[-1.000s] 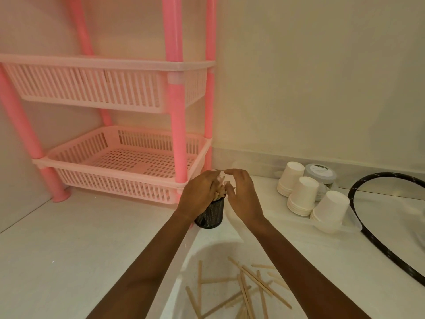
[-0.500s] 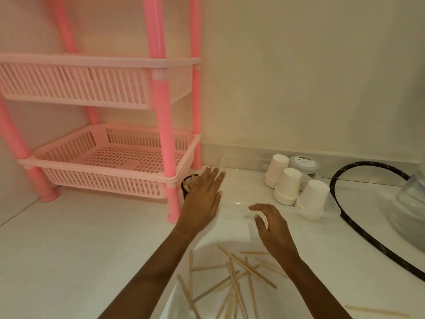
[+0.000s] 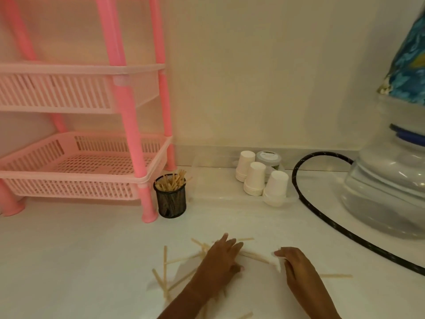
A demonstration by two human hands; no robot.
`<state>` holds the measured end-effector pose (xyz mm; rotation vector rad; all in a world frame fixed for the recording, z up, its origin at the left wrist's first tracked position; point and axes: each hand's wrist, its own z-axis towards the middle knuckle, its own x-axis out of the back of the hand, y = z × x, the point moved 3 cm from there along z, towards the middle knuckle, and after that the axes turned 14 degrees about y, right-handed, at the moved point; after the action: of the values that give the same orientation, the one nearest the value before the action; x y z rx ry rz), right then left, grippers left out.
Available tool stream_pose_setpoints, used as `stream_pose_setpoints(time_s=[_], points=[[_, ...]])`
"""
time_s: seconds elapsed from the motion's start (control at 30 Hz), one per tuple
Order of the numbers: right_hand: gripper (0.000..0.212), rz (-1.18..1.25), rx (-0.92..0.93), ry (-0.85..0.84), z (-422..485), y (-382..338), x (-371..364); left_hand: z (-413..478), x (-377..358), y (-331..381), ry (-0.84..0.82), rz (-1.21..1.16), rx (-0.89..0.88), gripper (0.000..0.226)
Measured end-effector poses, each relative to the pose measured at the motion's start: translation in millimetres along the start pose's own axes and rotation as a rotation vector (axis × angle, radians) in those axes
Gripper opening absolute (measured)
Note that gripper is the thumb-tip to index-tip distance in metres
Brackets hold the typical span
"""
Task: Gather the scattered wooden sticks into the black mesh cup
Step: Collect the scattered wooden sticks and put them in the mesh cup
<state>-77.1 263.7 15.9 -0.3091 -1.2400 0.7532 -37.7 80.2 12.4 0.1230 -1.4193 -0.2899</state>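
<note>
The black mesh cup (image 3: 171, 200) stands upright on the white counter beside the pink rack's front leg, with several wooden sticks poking out of its top. Scattered wooden sticks (image 3: 165, 270) lie crossed on the counter near the front edge. My left hand (image 3: 222, 261) lies flat on the pile with its fingers spread over the sticks. Just to its right, my right hand (image 3: 295, 264) rests at the pile's edge, fingers bent toward the counter; what they touch is blurred. One stick (image 3: 335, 276) lies apart to the right.
A pink two-tier plastic rack (image 3: 80, 180) fills the left. Stacked white paper cups (image 3: 262, 180) and a small lidded tub (image 3: 268, 158) sit in a clear tray by the wall. A black hose (image 3: 322, 217) curves toward a large clear water bottle (image 3: 388, 189).
Both hands have left the mesh cup and dropped to the scattered sticks near the front edge. The cup now stands alone with sticks in it. The camera has tilted down and right.
</note>
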Motion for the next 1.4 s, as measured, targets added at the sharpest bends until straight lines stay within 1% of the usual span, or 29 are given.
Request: stream_pose_setpoints(time_s=[0.13, 0.27, 0.37, 0.5, 0.6, 0.67, 0.77, 0.9, 1.0, 1.03, 1.1, 1.17, 1.23, 1.3, 1.4], points=[[0.031, -0.069, -0.023, 0.039, -11, 19, 16, -3, -20, 43, 0.012, -0.043, -0.076, 0.059], [0.036, -0.171, -0.04, 0.027, -15, 39, 33, -6, -34, 86, 0.051, -0.139, -0.052, 0.065], [0.035, -0.23, -0.041, 0.012, -19, 52, 43, -5, -38, 108, 0.034, -0.129, -0.056, 0.068], [0.026, -0.287, -0.036, 0.054, -26, 61, 52, -3, -35, 122, 0.035, -0.089, -0.04, 0.055], [0.017, -0.3, -0.021, 0.085, -29, 61, 54, -3, -32, 131, 0.075, -0.092, -0.018, 0.033], [0.015, -0.314, -0.01, 0.076, -31, 60, 54, -3, -32, 136, 0.087, -0.067, -0.005, 0.024], [0.017, -0.294, 0.007, 0.056, -31, 57, 52, -4, -33, 143, 0.039, 0.034, 0.007, 0.022], [0.016, -0.477, 0.043, 0.016, -29, 51, 52, -5, -34, 149, -0.044, 0.154, -0.018, 0.028], [0.022, -0.516, -0.009, 0.003, -24, 50, 48, -6, -29, 142, -0.021, 0.145, -0.005, 0.028], [0.022, -0.466, -0.041, 0.012, -22, 49, 48, -6, -25, 137, 0.017, 0.101, 0.022, 0.026], [0.017, -0.212, -0.118, 0.036, -19, 44, 45, -6, -16, 124, 0.16, -0.115, 0.124, 0.021], [0.018, 0.112, -0.196, 0.033, -18, 32, 38, -4, -8, 111, 0.296, -0.416, 0.236, 0.02], [0.017, 0.334, -0.265, 0.029, -17, 17, 27, -3, -5, 100, 0.372, -0.757, 0.392, 0.018], [0.015, 0.456, -0.321, 0.008, -16, -1, 14, -1, -6, 92, 0.42, -1.054, 0.571, 0.017], [0.013, 0.511, -0.304, 0.029, -10, -24, -2, 0, -10, 76, 0.529, -1.254, 0.756, 0.007]])
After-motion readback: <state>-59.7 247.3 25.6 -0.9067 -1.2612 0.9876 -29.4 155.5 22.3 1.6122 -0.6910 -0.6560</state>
